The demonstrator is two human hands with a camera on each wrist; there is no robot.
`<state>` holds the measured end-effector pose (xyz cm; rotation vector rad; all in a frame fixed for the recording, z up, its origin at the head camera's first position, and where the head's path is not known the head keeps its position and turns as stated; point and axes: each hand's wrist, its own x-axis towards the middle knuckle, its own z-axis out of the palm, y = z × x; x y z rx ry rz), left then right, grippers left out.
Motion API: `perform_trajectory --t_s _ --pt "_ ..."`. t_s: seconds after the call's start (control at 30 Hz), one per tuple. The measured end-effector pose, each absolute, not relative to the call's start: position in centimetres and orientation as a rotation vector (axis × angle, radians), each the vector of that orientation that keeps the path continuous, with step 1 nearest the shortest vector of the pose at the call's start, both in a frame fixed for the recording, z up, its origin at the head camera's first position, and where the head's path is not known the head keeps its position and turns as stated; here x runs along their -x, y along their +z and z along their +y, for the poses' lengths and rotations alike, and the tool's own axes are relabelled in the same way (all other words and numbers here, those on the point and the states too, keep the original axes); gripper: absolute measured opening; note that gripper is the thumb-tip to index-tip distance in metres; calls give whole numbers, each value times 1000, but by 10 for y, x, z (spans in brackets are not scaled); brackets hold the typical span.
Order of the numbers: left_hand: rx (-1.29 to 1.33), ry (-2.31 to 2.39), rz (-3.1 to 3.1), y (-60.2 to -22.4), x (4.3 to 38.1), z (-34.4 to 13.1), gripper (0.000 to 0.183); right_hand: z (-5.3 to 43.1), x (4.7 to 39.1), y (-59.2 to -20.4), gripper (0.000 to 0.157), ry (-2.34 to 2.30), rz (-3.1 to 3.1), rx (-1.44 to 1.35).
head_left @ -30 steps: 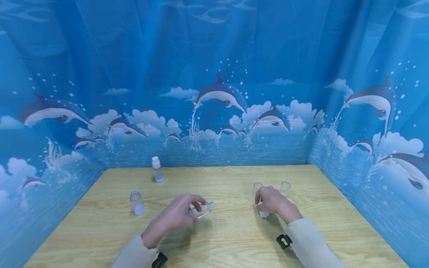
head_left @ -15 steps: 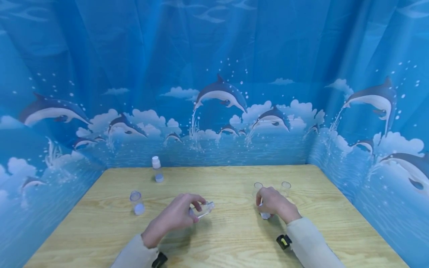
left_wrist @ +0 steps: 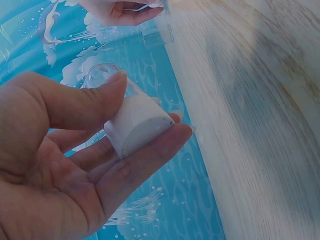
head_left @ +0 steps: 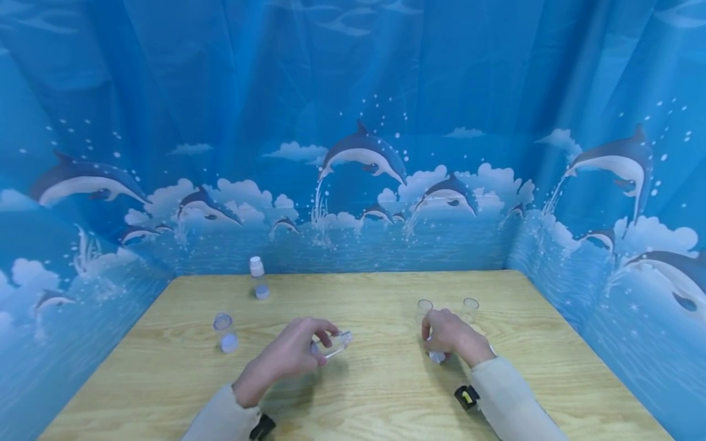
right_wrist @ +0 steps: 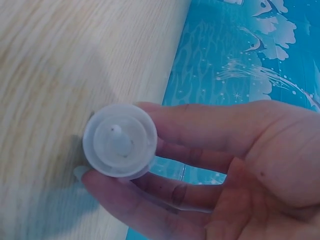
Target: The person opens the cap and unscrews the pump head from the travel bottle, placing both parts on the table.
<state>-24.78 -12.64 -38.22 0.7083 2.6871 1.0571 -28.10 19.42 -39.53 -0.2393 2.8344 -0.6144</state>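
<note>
My left hand (head_left: 295, 352) pinches a small clear bottle (left_wrist: 135, 112) with a white base between thumb and fingers. The bottle is tilted above the table, its neck pointing right in the head view. Farther right, my right hand (head_left: 453, 335) grips a round white cap (right_wrist: 120, 141) by its rim. In the right wrist view the cap's inner side shows, with rings and a short stem at its centre. Just behind the right hand stand two clear open-topped covers, a left one (head_left: 424, 304) and a right one (head_left: 470, 304), both partly hidden by it.
A small bottle with a white top (head_left: 258, 278) stands at the back left of the wooden table (head_left: 375, 398). Nearer, at the left, is a clear bottle with a white base (head_left: 225, 334). A blue dolphin-print curtain (head_left: 353, 202) surrounds the table's back and sides.
The white cap in my right hand has tipped slightly, its lower part shifting a little right and down. My left hand and its bottle stay almost still.
</note>
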Motion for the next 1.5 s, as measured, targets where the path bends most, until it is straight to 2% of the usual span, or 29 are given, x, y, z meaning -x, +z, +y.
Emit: perform_trajectory --t_s 1.5 --pt "-713 1049 2696 -383 249 -127 59 196 281 -394 10 -579 2805 206"
